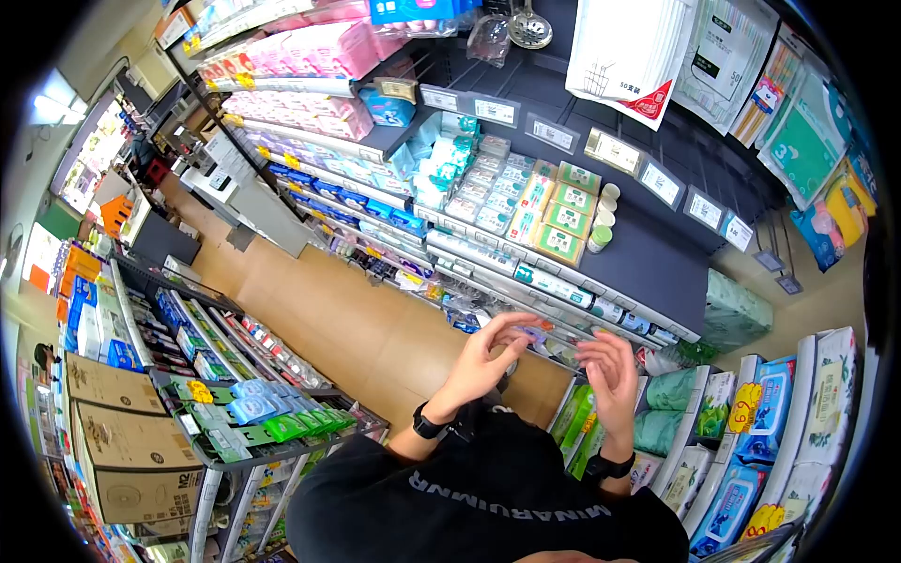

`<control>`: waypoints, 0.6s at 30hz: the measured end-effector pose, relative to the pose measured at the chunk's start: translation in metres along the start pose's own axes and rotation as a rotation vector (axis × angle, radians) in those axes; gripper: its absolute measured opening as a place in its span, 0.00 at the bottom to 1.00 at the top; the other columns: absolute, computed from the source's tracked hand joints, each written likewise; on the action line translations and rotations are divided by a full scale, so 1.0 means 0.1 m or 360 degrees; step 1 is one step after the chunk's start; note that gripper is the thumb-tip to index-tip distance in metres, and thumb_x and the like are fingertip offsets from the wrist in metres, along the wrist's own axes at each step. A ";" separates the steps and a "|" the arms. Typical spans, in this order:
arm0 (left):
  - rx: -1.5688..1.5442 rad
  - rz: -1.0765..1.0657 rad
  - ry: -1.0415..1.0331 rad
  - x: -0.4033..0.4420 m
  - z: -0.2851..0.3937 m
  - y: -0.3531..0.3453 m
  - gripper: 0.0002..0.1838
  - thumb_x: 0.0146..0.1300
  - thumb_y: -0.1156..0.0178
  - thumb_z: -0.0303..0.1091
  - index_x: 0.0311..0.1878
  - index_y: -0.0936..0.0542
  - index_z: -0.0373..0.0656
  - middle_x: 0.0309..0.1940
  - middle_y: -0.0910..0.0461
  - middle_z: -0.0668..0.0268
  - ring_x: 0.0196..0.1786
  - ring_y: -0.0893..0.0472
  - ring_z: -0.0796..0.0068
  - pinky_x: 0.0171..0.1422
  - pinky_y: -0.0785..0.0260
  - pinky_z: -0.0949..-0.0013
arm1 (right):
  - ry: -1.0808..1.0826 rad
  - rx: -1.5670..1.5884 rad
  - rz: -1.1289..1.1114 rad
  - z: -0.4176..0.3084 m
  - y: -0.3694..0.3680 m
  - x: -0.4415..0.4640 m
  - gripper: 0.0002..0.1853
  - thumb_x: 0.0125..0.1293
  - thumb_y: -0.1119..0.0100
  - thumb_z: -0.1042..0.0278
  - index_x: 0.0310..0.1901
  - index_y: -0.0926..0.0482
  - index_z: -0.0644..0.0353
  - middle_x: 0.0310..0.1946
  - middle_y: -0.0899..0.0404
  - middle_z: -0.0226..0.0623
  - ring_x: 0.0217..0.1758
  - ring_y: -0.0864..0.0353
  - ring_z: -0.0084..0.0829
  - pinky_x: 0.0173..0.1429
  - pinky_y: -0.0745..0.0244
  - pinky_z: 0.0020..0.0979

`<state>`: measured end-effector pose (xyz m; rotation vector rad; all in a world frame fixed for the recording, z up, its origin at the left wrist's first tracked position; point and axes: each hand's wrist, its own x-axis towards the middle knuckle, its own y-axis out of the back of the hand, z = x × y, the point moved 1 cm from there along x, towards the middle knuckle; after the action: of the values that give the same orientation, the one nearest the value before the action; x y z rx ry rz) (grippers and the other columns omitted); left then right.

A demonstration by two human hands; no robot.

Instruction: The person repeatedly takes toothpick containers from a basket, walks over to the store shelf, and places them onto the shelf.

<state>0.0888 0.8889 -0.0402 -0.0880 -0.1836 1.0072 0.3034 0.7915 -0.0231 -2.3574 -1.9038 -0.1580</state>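
Observation:
My left hand [490, 357] is raised in front of my chest, fingers curved and the thumb apart from them. My right hand [612, 373] is held up to the right at about the same height, its fingers bent and spread. A gap lies between the two hands, and I see nothing in either one. Beyond them runs the lower part of a stocked shelf [526, 278] with white and teal rolled packs. Nearest to my right hand are green packs [574, 418] on a rack. A black band sits on each wrist.
Small boxes and round containers [601, 225] stand on the shelf ahead, with bagged goods [631, 56] hanging above. Wet-wipe packs [765, 403] fill the right rack. At left are a low display shelf [272, 403] and stacked cartons [131, 432]. A tan floor aisle [310, 300] runs between.

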 end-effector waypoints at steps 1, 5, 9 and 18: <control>0.0010 0.0011 -0.0005 -0.11 -0.02 0.00 0.19 0.77 0.42 0.25 0.69 0.25 0.36 0.64 0.18 0.61 0.59 0.16 0.74 0.64 0.26 0.69 | -0.0034 0.0037 0.0013 0.02 -0.03 -0.11 0.23 0.74 0.42 0.77 0.68 0.32 0.67 0.56 0.17 0.47 0.57 0.16 0.33 0.65 0.25 0.34; -0.0015 0.0075 0.0074 -0.50 -0.09 0.00 0.19 0.77 0.41 0.26 0.69 0.25 0.36 0.65 0.19 0.60 0.59 0.17 0.74 0.64 0.26 0.69 | -0.0046 0.0084 0.0001 0.06 -0.19 -0.47 0.23 0.73 0.42 0.78 0.68 0.32 0.67 0.56 0.18 0.47 0.57 0.16 0.33 0.64 0.24 0.34; 0.0034 0.0013 0.0095 -0.72 -0.12 -0.04 0.20 0.77 0.41 0.26 0.69 0.25 0.36 0.65 0.19 0.59 0.59 0.16 0.73 0.65 0.26 0.68 | -0.0043 0.0056 0.0054 0.00 -0.24 -0.79 0.24 0.72 0.41 0.79 0.68 0.32 0.67 0.56 0.18 0.47 0.56 0.16 0.33 0.64 0.24 0.34; 0.0009 -0.0268 0.0047 -0.90 -0.11 -0.19 0.22 0.76 0.40 0.25 0.71 0.27 0.37 0.66 0.20 0.58 0.60 0.17 0.72 0.67 0.26 0.67 | 0.0030 -0.0039 0.0194 -0.16 -0.30 -1.34 0.22 0.72 0.42 0.80 0.67 0.30 0.68 0.54 0.16 0.46 0.56 0.15 0.32 0.63 0.23 0.33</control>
<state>0.0599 0.8027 -0.0581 -0.0807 -0.1581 0.8380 0.2461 0.6660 -0.0264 -2.4700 -1.7534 -0.1936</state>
